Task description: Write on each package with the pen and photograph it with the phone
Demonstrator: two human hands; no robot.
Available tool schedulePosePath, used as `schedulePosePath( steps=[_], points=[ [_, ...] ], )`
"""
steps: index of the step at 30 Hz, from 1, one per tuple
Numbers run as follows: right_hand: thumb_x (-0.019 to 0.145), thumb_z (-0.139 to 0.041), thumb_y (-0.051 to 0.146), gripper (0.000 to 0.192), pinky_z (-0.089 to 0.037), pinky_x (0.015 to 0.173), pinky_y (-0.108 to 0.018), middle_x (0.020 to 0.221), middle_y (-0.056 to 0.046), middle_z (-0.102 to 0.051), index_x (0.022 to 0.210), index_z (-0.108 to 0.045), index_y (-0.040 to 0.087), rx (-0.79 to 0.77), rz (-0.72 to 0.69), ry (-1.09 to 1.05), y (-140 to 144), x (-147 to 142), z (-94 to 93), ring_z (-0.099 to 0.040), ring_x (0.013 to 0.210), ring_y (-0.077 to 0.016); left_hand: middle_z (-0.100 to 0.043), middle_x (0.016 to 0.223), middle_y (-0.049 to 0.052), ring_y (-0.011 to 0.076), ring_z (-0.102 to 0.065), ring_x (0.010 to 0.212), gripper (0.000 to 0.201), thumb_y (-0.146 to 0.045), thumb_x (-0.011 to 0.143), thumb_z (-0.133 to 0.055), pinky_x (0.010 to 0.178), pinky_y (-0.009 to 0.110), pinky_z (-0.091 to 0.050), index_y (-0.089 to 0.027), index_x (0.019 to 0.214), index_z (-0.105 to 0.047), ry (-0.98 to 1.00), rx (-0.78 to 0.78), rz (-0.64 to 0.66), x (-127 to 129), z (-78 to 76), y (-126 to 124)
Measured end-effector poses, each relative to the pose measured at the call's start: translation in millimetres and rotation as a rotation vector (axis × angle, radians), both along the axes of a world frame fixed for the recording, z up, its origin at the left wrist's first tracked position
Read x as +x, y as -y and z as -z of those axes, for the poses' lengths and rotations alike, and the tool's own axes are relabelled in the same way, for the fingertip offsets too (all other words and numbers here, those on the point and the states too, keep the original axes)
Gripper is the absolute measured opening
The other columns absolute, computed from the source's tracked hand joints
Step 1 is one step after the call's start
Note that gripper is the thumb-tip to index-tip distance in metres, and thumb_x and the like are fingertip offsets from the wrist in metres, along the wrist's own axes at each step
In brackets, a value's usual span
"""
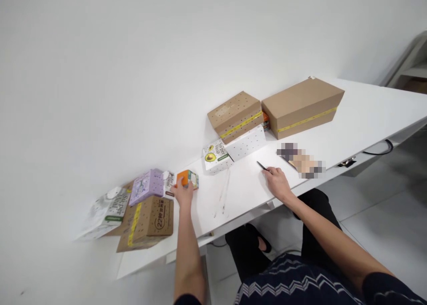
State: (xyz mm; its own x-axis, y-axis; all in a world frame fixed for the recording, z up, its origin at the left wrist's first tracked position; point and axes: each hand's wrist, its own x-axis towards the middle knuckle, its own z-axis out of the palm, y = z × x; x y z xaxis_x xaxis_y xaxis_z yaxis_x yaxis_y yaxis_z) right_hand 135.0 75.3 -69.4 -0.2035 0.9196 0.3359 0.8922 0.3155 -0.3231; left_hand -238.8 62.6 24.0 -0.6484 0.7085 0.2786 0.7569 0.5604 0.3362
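My left hand (183,193) is closed round the near left part of a small orange box (192,178) that stands on the white table. Beside that box, to its left, is a small white "Super Meal" box (168,183). In my right hand (277,183) is a slim black pen (262,166), its tip pointing away from me and to the left, low over the tabletop. Between my hands lie thin, pale sticks (224,196), too faint to make out. A pixelated item (300,160) lies to the right of my right hand.
The white table (360,118) runs along a wall. Cardboard boxes stand at the back: a long one (303,104) and a dotted one (235,113) above a white box (247,144). An avocado-print box (216,157) adjoins them. At left are a purple box (146,187) and a carton (150,222).
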Motion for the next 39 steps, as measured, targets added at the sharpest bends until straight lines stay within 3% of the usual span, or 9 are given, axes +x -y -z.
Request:
schedulePosePath(
  steps=[3, 6, 12, 19, 22, 26, 31, 35, 39],
  points=[
    [0.080, -0.045, 0.001, 0.044, -0.041, 0.078, -0.036, 0.113, -0.014, -0.062, 0.115, -0.067, 0.016, 0.000, 0.005, 0.000, 0.6, -0.5, -0.7, -0.048, 0.090, -0.0255, -0.041, 0.121, 0.012, 0.0222, -0.056, 0.101, 0.051, -0.037, 0.079, -0.062, 0.094, 0.040, -0.048, -0.020, 0.126, -0.053, 0.110, 0.215, 0.254, 39.5, 17.0, 42.1],
    [0.083, -0.045, 0.004, 0.041, -0.040, 0.077, -0.036, 0.110, -0.015, -0.062, 0.115, -0.067, 0.016, -0.011, 0.018, 0.011, 1.0, -0.6, -2.3, -0.048, 0.089, -0.0253, -0.042, 0.128, 0.012, 0.0250, -0.049, 0.119, 0.052, -0.037, 0.080, -0.063, 0.093, 0.039, -0.051, -0.023, 0.127, -0.050, 0.236, 0.306, 0.547, 88.5, 29.9, 66.3],
    [0.092, -0.042, 0.016, 0.037, -0.039, 0.076, -0.034, 0.098, -0.015, -0.061, 0.122, -0.063, 0.016, -0.073, 0.047, 0.007, -1.3, -0.6, -3.8, -0.051, 0.084, -0.0240, -0.035, 0.141, 0.013, 0.0256, -0.037, 0.134, 0.064, -0.033, 0.080, -0.067, 0.102, 0.042, -0.046, -0.026, 0.136, -0.037, 0.439, 0.300, 0.934, 161.9, 45.9, 55.7],
    [0.090, -0.036, 0.013, 0.044, -0.042, 0.072, -0.029, 0.094, -0.011, -0.057, 0.128, -0.057, 0.017, -0.064, 0.101, -0.189, 1.8, 2.6, 2.0, -0.052, 0.079, -0.0205, -0.038, 0.141, 0.014, 0.0275, -0.039, 0.134, 0.072, -0.034, 0.079, -0.069, 0.110, 0.048, -0.036, -0.026, 0.140, -0.031, 0.525, 0.313, 0.976, 172.2, 70.3, 55.5],
    [0.088, -0.036, 0.016, 0.044, -0.044, 0.067, -0.028, 0.098, -0.009, -0.051, 0.126, -0.057, 0.020, -0.029, 0.124, -0.375, 1.4, 6.2, 8.3, -0.052, 0.075, -0.0181, -0.044, 0.137, 0.013, 0.0246, -0.051, 0.123, 0.067, -0.037, 0.078, -0.070, 0.102, 0.043, -0.045, -0.025, 0.135, -0.037, 0.704, 0.318, 0.915, 174.6, 61.5, 54.1],
    [0.083, -0.039, 0.012, 0.043, -0.050, 0.073, -0.033, 0.100, -0.010, -0.048, 0.119, -0.061, 0.019, 0.062, 0.125, -0.592, -4.4, 11.2, 15.8, -0.056, 0.085, -0.0203, -0.057, 0.116, 0.011, 0.0192, -0.064, 0.091, 0.073, -0.048, 0.074, -0.070, 0.080, 0.037, -0.055, -0.023, 0.134, -0.038, 1.034, 0.217, 0.653, 178.8, 42.3, 45.4],
    [0.081, -0.040, 0.010, 0.043, -0.051, 0.083, -0.036, 0.107, -0.012, -0.053, 0.116, -0.064, 0.019, 0.035, 0.088, -0.610, -7.1, 12.8, 15.7, -0.059, 0.093, -0.0223, -0.064, 0.093, 0.006, 0.0195, -0.066, 0.076, 0.072, -0.054, 0.074, -0.066, 0.065, 0.035, -0.056, -0.020, 0.131, -0.037, 1.299, 0.087, 0.518, 178.2, 35.1, 36.0],
    [0.087, -0.039, 0.017, 0.037, -0.051, 0.080, -0.035, 0.106, -0.012, -0.057, 0.116, -0.063, 0.018, 0.008, 0.076, -0.599, -3.2, 11.4, 9.4, -0.061, 0.089, -0.0214, -0.061, 0.104, 0.009, 0.0200, -0.065, 0.086, 0.068, -0.049, 0.074, -0.069, 0.073, 0.036, -0.056, -0.021, 0.129, -0.039, 1.164, 0.183, 0.579, 176.9, 37.1, 39.5],
    [0.091, -0.037, 0.023, 0.036, -0.050, 0.076, -0.034, 0.099, -0.011, -0.062, 0.118, -0.060, 0.017, -0.016, 0.022, -0.634, 0.7, 11.6, 3.1, -0.062, 0.080, -0.0205, -0.048, 0.128, 0.013, 0.0233, -0.055, 0.115, 0.061, -0.037, 0.075, -0.071, 0.093, 0.040, -0.050, -0.023, 0.127, -0.041, 0.770, 0.353, 0.818, 174.4, 46.9, 46.0]
  ],
)
